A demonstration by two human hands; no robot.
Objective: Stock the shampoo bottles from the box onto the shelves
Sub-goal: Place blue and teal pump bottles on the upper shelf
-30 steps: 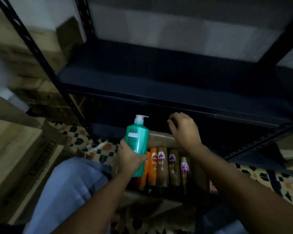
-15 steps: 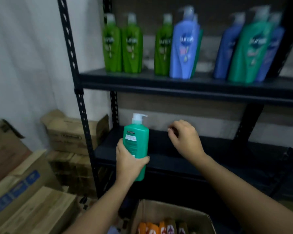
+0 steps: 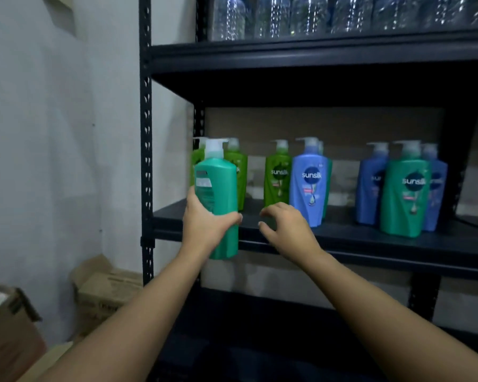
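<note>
Nearest to the camera, two bare forearms reach forward and up toward a dark metal rack. The left hand grips a teal pump bottle around its lower half, with the thumb lying across the front and the other fingers curled behind it; the bottle is upright, its back label faces the camera, and it is held in the air just in front of the left end of the middle shelf, with its base lower than the shelf edge. The right hand is just beside it, holding nothing, with its fingers loosely curled and a little spread above the front edge of the same shelf. At the lower left, on the floor beside the rack, stand cardboard boxes, some with open flaps. Farther back, on the middle shelf, stand several pump bottles: green bottles at the left, partly hidden behind the held one, then a light blue bottle with another bottle behind it, and at the right a teal bottle in front of two blue ones. On the top shelf stands a row of clear plastic bottles.
</note>
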